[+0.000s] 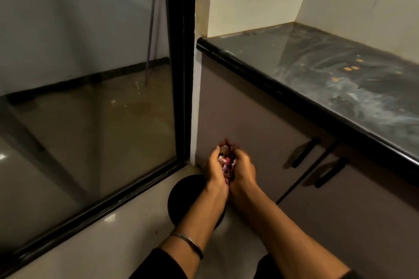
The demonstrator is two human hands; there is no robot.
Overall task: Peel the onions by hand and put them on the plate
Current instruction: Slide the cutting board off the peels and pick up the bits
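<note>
Cupping together, the left hand [214, 166] and right hand [242, 169] enclose a loose bunch of onion peels [226, 162], papery flakes in purple, pink and white, with fingers curled inward around the pile and heels of the palms touching. The hands hang directly above a round black bin [181, 197], whose dark opening is largely covered by the left forearm; its depth and contents cannot be made out. A thin metal bangle [188, 244] circles the left wrist, and dark sleeves are cut off at the bottom edge. To the right, a glossy dark marbled countertop [340, 79] with a rounded black edge carries a few small orange specks, too small to identify. Below it, matte grey-mauve cabinet doors [260, 124] carry black bar handles [301, 154]. To the left stands a black-framed glass door [90, 97], reflective. Neither whole onions nor a plate appear in view.
</note>
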